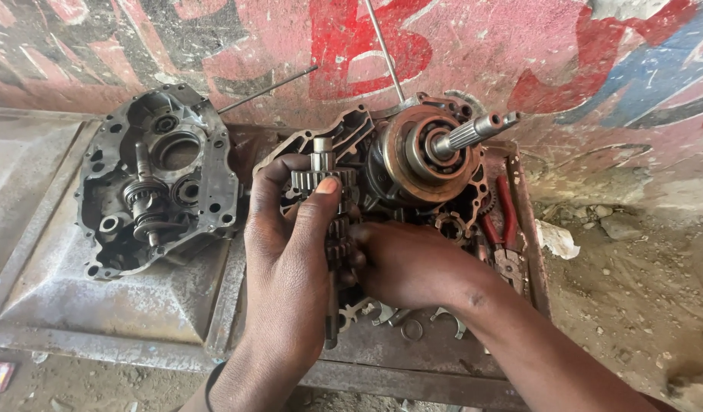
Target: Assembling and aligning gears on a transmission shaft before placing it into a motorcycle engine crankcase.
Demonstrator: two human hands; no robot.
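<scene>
My left hand (290,259) sits nearest, fingers and thumb closed around the gear shaft (326,200), held upright over the crankcase half (412,164) on the metal tray (99,297). My right hand (408,263) cups the lower gears, wrist bent inward. I judge that keeping the shaft straight and the gears meshed matters most here.
</scene>
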